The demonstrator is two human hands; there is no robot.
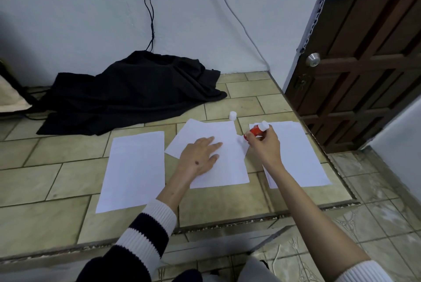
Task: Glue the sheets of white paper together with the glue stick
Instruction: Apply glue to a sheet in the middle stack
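Several white paper sheets lie on the tiled floor. The middle sheet (227,167) lies over a second, skewed sheet (180,142). My left hand (200,156) presses flat on the middle sheet with straight fingers. My right hand (264,145) grips a red glue stick (255,131), its lower end at the middle sheet's right edge and its white end pointing up. A single sheet (134,167) lies to the left, and a small stack of sheets (300,156) lies to the right under my right wrist. The glue's white cap (232,115) stands on the floor beyond the sheets.
A black cloth (134,90) is heaped against the back wall, with cables hanging above it. A dark wooden door (364,65) stands at the right. A step edge (227,222) crosses the floor in front of the papers.
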